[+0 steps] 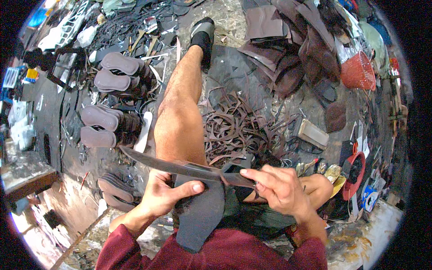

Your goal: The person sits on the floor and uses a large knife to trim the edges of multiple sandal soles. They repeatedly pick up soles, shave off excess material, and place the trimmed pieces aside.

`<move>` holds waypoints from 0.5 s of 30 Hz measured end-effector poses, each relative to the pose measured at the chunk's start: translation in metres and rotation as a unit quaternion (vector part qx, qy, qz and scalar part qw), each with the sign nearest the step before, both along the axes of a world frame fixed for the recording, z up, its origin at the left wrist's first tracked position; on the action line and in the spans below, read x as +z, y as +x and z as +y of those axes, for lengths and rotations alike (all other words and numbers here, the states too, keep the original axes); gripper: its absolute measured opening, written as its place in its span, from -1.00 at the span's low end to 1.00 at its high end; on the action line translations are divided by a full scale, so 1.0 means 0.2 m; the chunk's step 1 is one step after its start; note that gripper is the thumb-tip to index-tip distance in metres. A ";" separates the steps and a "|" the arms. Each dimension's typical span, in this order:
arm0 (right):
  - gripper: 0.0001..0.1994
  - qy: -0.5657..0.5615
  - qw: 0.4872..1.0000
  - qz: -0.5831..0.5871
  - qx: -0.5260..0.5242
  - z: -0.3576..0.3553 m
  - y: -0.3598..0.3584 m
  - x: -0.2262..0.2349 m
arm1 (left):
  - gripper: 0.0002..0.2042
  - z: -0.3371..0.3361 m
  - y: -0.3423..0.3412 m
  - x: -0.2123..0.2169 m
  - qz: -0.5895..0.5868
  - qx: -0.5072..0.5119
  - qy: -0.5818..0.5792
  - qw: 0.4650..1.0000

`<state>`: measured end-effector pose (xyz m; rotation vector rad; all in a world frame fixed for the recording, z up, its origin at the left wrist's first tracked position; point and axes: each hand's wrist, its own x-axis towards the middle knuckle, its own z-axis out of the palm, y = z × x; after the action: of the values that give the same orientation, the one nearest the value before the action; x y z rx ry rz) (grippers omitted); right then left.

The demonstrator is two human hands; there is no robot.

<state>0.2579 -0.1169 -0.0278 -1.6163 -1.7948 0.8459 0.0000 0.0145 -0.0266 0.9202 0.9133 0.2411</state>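
My left hand [168,192] grips a dark grey shoe sole [198,216] over my lap, its thumb lying across the top face. A long curved knife [175,168] is in my right hand [281,189], index finger stretched along it toward the blade. The blade crosses the sole's far end and its tip points to the left, beyond my left hand. Whether the edge is in the sole I cannot tell. The sole's near end rests close to my maroon top.
Stacked soles [99,118] stand on the floor at left. Between my legs lies a heap of brown offcut strips [238,128]. Brown sheets [265,22] are piled at the far right, beside a red basket [358,72]. A pale block [313,134] lies nearer.
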 end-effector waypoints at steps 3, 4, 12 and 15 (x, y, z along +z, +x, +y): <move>-0.50 -0.029 0.997 -0.008 0.065 0.17 0.02 0.08 | -0.69 0.00 0.00 0.00 0.021 -0.035 0.016 0.999; -0.48 -0.046 0.995 -0.009 0.087 0.24 0.02 0.11 | -0.68 0.00 0.01 0.00 0.021 -0.038 0.024 0.999; -0.58 -0.026 0.995 0.085 0.049 0.21 0.02 0.17 | -0.42 -0.06 -0.05 -0.17 -0.060 -0.094 -0.060 0.992; -0.66 0.009 0.961 0.239 -0.138 -0.04 0.01 0.16 | -0.20 -0.07 -0.08 -0.10 -0.161 0.048 -0.220 0.961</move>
<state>0.2596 -0.1259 0.0051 -1.4491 -1.2079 0.9816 -0.0166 0.0010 -0.0469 0.4084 0.6693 0.2491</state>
